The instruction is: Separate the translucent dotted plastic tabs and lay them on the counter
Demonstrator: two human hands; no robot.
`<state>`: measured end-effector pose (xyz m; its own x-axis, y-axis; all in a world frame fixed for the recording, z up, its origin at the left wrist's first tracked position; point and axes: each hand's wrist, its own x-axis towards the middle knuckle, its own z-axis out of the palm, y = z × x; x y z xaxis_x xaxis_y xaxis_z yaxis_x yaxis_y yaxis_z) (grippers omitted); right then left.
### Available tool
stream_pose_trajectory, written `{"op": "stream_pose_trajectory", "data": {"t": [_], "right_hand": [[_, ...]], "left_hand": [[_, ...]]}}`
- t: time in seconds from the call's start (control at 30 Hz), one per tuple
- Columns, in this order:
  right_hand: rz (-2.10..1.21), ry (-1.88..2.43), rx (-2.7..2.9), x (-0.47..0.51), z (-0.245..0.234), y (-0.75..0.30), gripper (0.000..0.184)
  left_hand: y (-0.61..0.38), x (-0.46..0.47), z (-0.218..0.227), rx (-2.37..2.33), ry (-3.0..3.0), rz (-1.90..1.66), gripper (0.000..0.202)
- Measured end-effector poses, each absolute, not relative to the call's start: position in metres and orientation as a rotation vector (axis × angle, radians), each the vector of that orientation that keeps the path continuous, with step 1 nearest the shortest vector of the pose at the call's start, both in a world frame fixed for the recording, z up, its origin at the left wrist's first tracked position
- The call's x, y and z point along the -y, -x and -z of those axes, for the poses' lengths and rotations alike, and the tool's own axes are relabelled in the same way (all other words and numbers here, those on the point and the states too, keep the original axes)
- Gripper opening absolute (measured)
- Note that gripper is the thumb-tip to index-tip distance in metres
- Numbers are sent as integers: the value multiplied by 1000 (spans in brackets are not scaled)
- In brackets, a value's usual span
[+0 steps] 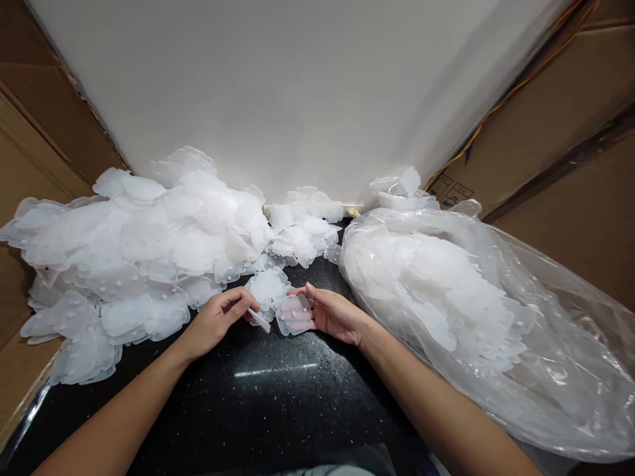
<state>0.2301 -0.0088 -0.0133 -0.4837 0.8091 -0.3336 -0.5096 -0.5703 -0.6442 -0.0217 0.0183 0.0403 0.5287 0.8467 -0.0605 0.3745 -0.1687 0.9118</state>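
My left hand (218,320) is closed in a pinch on a small white strip (260,320) that sticks out toward the right. My right hand (330,312) holds a translucent white plastic piece (294,315) with small bumps, fingers curled round its edge. Both hands meet over the black speckled tabletop (268,390), just in front of a few loose pieces (268,285). A big heap of the same translucent pieces (139,244) lies to the left of my left hand.
A large clear plastic bag (476,311) full of similar pieces lies at the right. A smaller pile (305,228) sits against the white wall (278,86). Brown cardboard (560,132) stands at both sides, with coloured wires along the right.
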Motion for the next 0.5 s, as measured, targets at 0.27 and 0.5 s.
{"op": "stream_pose_trajectory", "data": {"t": [0.27,0.5], "right_hand": [[-2089,845,626,10,10,-230,33],[-2090,874,655,13,13,-230,35]], "left_hand": [[23,-21,-22,-1091,-1500,-500,41],[20,-19,-23,-1110,-1341,-497,54]]}}
